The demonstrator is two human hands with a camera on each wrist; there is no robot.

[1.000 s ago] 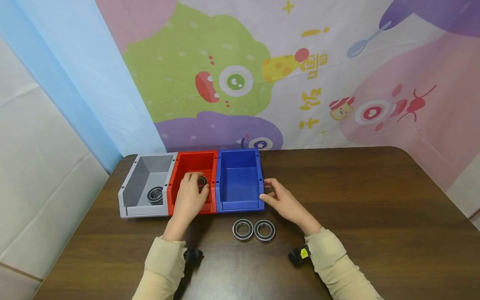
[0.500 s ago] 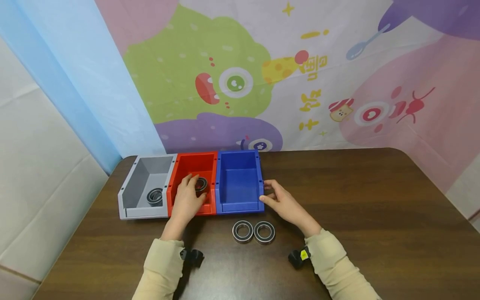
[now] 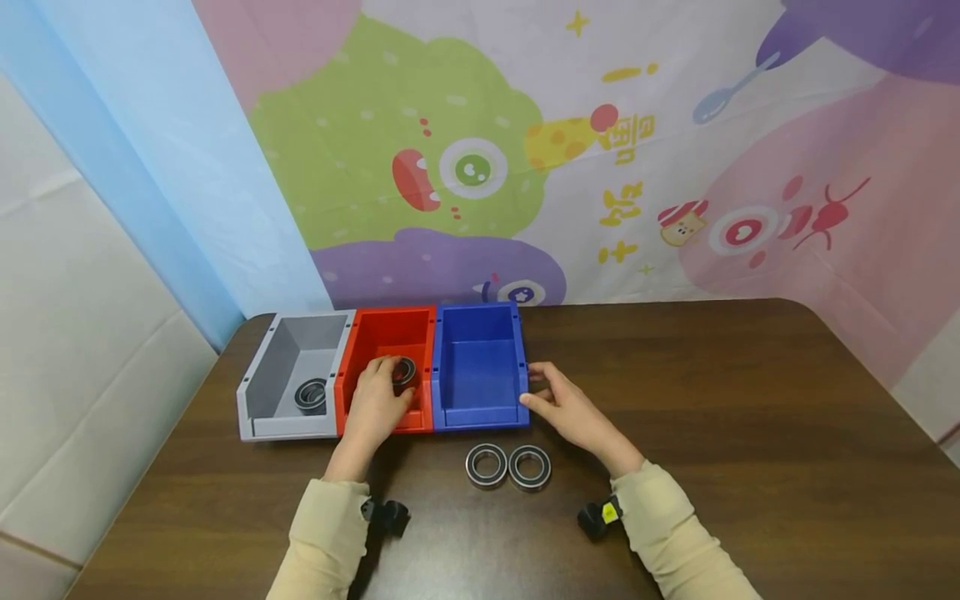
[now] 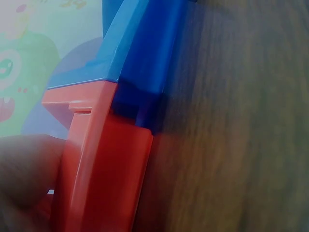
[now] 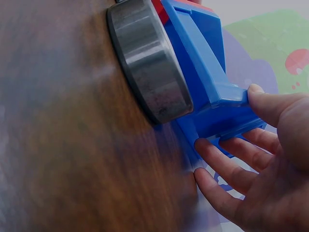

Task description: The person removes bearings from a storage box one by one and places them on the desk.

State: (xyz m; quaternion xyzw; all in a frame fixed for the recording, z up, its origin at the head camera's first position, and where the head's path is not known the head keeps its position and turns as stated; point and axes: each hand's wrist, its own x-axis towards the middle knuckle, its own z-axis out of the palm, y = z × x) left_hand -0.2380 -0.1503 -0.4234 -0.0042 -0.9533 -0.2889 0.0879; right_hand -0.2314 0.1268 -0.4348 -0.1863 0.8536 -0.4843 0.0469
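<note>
In the head view, my left hand (image 3: 375,404) reaches into the red bin (image 3: 397,323). Its fingers lie at the left edge of a ball bearing (image 3: 406,367), and the thumb stands apart below it. The left wrist view shows part of that hand at the red bin's front wall (image 4: 116,174); the bearing is hidden there. At the blue bin (image 3: 480,358), my right hand (image 3: 573,407) has its thumb touching the right rim and its loosely extended fingers along the outer side. Two bearings, a left one (image 3: 472,467) and a right one (image 3: 545,467), lie side by side before the blue bin.
A grey bin (image 3: 315,333) adjoins the red one on the left, with stacked bearings (image 3: 302,396) inside. The three bins stand in a row toward the back edge of the brown wooden table (image 3: 712,400). A cartoon-printed cloth (image 3: 600,192) hangs behind.
The left hand's fingers shifted slightly left off the bearing in the red bin, uncovering more of it, then came back close to its edge. The right hand kept its place at the blue bin.
</note>
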